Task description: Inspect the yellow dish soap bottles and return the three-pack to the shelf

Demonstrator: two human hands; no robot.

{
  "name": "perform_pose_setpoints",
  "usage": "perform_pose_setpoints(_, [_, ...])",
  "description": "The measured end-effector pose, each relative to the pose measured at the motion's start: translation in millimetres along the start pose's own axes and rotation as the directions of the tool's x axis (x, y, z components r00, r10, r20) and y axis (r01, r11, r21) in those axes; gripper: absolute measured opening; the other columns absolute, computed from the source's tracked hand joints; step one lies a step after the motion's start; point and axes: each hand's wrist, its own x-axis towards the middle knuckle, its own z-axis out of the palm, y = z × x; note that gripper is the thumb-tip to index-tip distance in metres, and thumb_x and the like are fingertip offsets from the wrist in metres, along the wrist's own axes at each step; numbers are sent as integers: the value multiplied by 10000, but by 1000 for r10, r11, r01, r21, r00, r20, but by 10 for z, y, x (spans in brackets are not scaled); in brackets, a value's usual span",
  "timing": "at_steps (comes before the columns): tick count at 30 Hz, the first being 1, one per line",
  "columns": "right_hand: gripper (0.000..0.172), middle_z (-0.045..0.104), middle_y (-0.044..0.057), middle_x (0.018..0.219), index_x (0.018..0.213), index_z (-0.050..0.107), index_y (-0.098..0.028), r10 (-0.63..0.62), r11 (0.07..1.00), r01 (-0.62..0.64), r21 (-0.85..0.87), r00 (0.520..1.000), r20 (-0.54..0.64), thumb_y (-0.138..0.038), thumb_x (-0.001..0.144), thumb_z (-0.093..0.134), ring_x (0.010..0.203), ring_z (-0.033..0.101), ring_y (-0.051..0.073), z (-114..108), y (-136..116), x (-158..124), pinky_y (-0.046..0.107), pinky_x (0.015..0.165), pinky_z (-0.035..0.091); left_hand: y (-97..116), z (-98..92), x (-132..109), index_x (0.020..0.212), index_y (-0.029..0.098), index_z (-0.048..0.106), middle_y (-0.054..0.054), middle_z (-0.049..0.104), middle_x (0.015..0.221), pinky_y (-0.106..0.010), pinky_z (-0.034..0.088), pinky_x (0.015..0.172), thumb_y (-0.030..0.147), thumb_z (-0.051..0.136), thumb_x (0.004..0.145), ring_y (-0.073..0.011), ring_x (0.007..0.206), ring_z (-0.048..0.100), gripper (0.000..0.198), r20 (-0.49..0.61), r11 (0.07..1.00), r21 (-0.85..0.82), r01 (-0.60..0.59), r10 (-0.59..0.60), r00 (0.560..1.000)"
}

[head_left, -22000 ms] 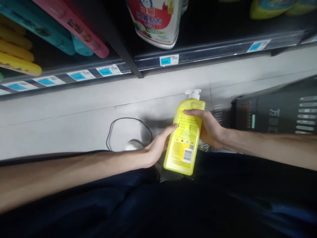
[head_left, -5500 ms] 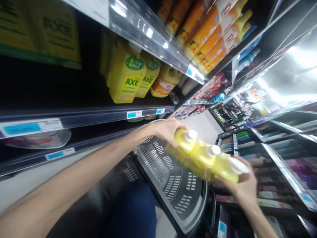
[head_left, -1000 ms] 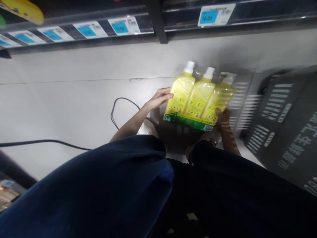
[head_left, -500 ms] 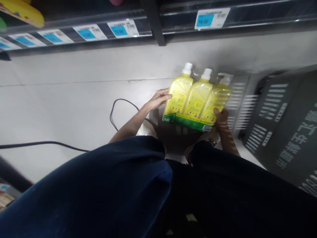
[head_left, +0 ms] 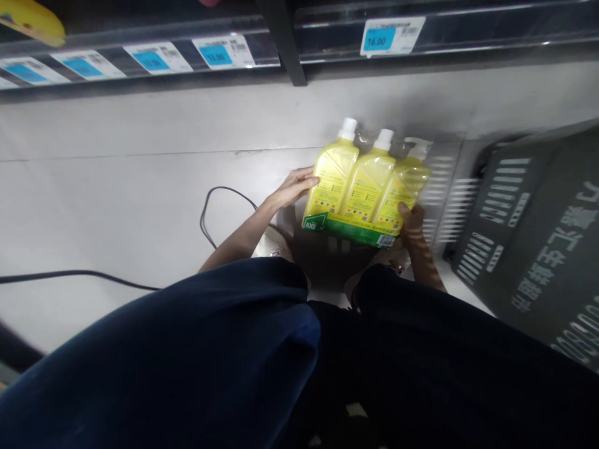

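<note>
Between my two hands is a shrink-wrapped pack of detergent bottles (head_left: pixel 366 187): three yellow bottles with white caps, joined by a green band marked AXE along the bottom. My left hand (head_left: pixel 297 186) grips the pack's left side, thumb on the front and fingers along the edge. At the lower right corner, my right hand (head_left: pixel 412 221) holds it with the thumb on the front; its other fingers are hidden behind. The pack is tilted, caps pointing away from me, above the floor in front of my shoes.
A dark shelf edge (head_left: pixel 337 55) with price tags (head_left: pixel 393 36) runs across the top. On the right stands a grey slotted plastic crate (head_left: pixel 538 249). A black cable (head_left: pixel 79 272) loops over the pale tiled floor (head_left: pixel 116 206) on the left. My knees fill the bottom.
The whole view has shifted slightly, so shelf, crate and pack appear a little further left. Both hands keep the same hold on the pack.
</note>
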Motion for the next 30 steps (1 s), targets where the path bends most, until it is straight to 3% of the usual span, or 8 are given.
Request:
perform_pose_setpoints(11, [462,698,34,757,805,695,-190,-11,1000,11,5,1000,11,-577,574,795,675,642,211,-7,11,0,382,645,581,-13,-2,4,1137,169,764,-135,749,1119,-470,570,962,565,841,710,-365,1141,684,588,-41,1000,15,-4,5,999])
perform_pose_setpoints(20, [473,702,36,733,772,685,-181,1,1000,-1,-19,1000,-24,-572,539,812,670,649,213,-16,7,33,358,630,582,-37,-27,5,1237,160,719,-141,735,1178,-432,541,997,511,828,756,-325,1143,682,606,2,1000,-13,-4,4,1000])
perform_pose_setpoints(30, [414,715,45,745,788,685,-185,-4,1000,5,-18,1000,10,-538,605,800,692,674,228,-22,-8,-9,356,633,589,-36,-23,8,1254,177,713,-138,725,1204,-421,541,983,526,817,760,-319,1135,683,614,2,1000,6,-9,9,1000])
